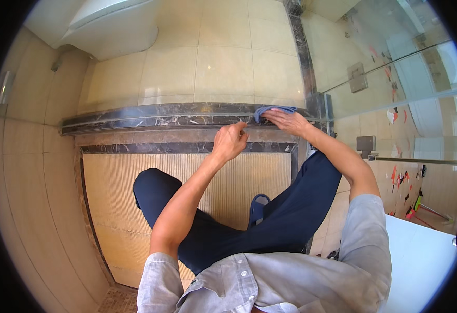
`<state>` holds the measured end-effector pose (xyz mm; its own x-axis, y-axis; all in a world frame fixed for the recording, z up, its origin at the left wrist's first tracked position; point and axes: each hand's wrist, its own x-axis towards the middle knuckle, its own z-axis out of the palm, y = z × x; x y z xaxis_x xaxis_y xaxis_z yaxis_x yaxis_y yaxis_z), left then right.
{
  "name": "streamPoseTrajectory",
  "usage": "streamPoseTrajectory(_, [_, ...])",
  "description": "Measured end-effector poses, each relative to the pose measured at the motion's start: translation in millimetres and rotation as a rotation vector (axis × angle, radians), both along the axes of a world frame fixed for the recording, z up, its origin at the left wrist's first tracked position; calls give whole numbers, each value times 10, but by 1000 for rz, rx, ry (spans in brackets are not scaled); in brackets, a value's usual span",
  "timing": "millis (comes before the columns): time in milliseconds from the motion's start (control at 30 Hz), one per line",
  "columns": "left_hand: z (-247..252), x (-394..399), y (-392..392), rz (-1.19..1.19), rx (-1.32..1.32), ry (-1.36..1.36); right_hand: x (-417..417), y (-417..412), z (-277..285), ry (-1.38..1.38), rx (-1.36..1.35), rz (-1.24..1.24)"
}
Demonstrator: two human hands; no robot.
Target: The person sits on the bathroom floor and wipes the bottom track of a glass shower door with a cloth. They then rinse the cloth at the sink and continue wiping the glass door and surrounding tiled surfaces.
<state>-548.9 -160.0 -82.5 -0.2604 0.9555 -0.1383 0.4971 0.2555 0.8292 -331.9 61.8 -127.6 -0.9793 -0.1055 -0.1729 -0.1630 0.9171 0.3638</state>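
My right hand (287, 122) presses a folded blue cloth (277, 109) against the dark marble curb (165, 119), near its right end. The fingers lie nearly flat, and the cloth sticks out past them. To the left, my left hand (230, 141) hovers at the near side of the curb with its fingers loosely bent and slightly apart. I see nothing in it, though its palm side is hidden. A thin pale line runs lengthwise along the curb, which has white veins.
Ribbed floor tile (119, 184) lies under my knees and slippered foot (259, 207). Beyond the curb stand a white toilet (107, 35) and smooth floor tiles (224, 70). Glass panels with metal hinges (357, 77) rise at the right, near a green-and-red cleaning tool (418, 203).
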Motion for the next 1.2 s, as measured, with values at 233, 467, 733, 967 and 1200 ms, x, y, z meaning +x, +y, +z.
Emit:
streamPoseTrajectory(233, [-72, -142, -32, 127, 63, -5, -904, -468, 1423, 760, 81, -97])
streamPoseTrajectory(467, [48, -297, -51, 271, 140, -34, -1269, -622, 1299, 1021, 139, -142])
streamPoseTrajectory(733, [-17, -559, -272, 377, -146, 79, -1307, -723, 239, 314, -36, 64])
streamPoseTrajectory(967, [122, -486, -403, 265, -154, 199, -963, -523, -183, 40, -12, 103])
streamPoseTrajectory(1200, [266, -683, -362, 556, -45, 150, -1449, -794, 47, 195, -104, 85])
